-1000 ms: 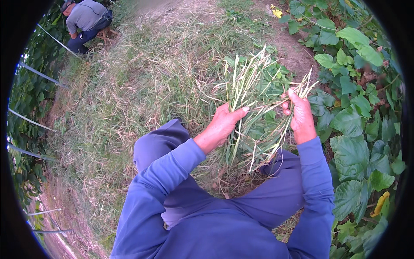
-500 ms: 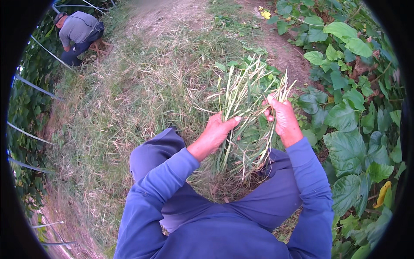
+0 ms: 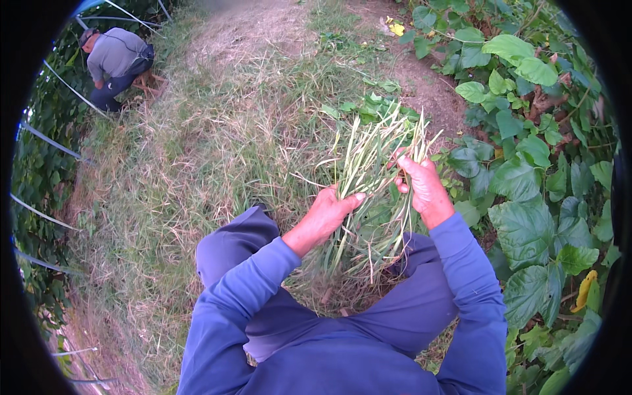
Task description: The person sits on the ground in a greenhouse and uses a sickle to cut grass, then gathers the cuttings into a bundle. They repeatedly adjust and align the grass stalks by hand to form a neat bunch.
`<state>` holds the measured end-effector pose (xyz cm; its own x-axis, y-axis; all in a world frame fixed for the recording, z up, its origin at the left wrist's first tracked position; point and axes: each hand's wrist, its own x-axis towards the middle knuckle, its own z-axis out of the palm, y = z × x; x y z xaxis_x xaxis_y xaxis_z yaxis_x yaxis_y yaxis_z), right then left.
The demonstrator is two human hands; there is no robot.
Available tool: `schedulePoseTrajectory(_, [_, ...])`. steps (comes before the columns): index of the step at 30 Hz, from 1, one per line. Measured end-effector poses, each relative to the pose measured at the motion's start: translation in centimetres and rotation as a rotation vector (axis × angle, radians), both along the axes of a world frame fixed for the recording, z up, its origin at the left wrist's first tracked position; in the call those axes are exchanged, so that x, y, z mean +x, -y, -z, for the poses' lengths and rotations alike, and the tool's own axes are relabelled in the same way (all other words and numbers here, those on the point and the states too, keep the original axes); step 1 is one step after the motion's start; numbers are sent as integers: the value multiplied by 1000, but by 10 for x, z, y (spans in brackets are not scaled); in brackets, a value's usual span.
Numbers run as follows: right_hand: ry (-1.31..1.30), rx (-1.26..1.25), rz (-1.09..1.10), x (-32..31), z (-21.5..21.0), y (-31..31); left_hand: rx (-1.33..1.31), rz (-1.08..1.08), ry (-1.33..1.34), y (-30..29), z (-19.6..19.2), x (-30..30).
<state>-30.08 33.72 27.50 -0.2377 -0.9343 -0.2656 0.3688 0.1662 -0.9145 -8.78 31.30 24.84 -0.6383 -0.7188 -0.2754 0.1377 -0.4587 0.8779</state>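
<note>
A loose bundle of long, pale green grass stalks (image 3: 362, 158) is held up between my knees. My left hand (image 3: 332, 210) grips the larger part of it, with the thumb laid across the stalks. To its right, my right hand (image 3: 423, 184) pinches a smaller bunch of the stalks (image 3: 420, 135) between thumb and fingers. Cut ends fan out on the far side, while thinner blades and dry strands hang down toward my lap. The palm side of my left hand is hidden by the grass.
Broad-leaved green plants (image 3: 526, 230) crowd the right side. Dry and green grass (image 3: 164, 197) covers the ground to the left, with a strip of bare soil (image 3: 428, 85) ahead. Another person (image 3: 118, 59) sits bent over at the far left, beside curved metal poles (image 3: 56, 141).
My right hand has come slightly closer to my left, bringing its bunch nearer to the larger one. Both hands keep their hold on the grass.
</note>
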Motion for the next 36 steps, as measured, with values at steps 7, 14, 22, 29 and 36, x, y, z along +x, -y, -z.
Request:
schedulePoseTrajectory(7, [-52,7,-23,1,-4,3,-41,73,-20,-1,9,0])
schedulePoseTrajectory(14, [-93,4,49,12,-9,3,-156,86,63,-4,22,2])
schedulePoseTrajectory(22, [-46,27,72,5,5,3,-103,100,16,-7,11,4])
schedulePoseTrajectory(29, [-48,12,116,2,7,4,-144,70,-89,-6,10,4])
schedulePoseTrajectory(36, [-71,18,189,-4,14,8,-145,66,-90,-6,4,5])
